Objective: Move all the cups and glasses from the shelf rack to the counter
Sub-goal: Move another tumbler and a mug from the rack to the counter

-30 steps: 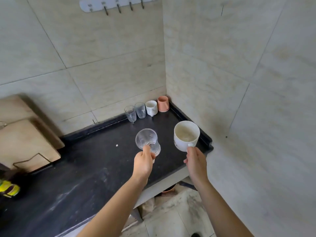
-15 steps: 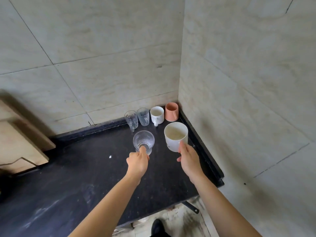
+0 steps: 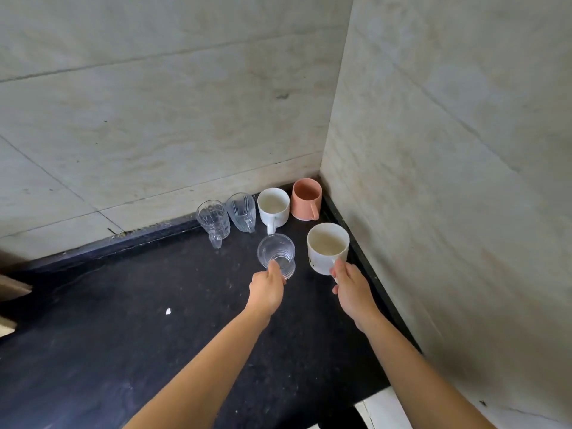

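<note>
The left hand has its fingers curled round the near side of a clear glass, thumb up against the wall below the rim. The right hand pinches the near side of a white mug; its handle is probably under those fingers, though that is hidden. Each vessel lies straight ahead of its own hand, on the far side from the person, mouth up and its long axis close to upright. The two are side by side but apart, the glass to the left. Both are low over the dark table, and I cannot tell whether either base is touching it. Beyond them a row already stands along the back wall: two patterned glasses, a small white mug and a pink cup in the corner. The glass is just in front of the small white mug's handle, so the left hand has little room ahead. The white mug is near the pink cup and just beside the raised edge under the right wall. The set-down looks to call for a straight drop, not a push forward.
</note>
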Tool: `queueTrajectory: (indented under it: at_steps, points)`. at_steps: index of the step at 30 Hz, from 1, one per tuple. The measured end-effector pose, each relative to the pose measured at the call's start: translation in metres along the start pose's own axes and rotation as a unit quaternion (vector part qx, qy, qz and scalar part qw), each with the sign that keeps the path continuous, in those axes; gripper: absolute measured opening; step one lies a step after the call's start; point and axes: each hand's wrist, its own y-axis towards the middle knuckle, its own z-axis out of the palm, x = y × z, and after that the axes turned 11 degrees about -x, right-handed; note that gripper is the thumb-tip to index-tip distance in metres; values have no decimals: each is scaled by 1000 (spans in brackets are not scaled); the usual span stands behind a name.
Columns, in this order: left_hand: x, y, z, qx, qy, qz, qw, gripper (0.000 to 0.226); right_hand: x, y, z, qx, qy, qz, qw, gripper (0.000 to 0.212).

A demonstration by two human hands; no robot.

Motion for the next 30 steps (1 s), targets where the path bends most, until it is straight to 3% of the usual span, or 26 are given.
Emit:
queueTrajectory:
  at_steps: [7,15,25,30]
  points:
    - [-12,46,52,-5,-5,-47,999,43,-18,68,23,30,8,15,999,44]
    - [-25,78,79,-30,8,16,999,48,-28,100,39,45,40,41,997,31]
    - [-24,95,85,-21,7,28,999,56,-37,110,37,77,8,48,996,34]
    - [-24,96,80,-1,35,-21,999,66,-29,104,33,62,-38,34,997,39]
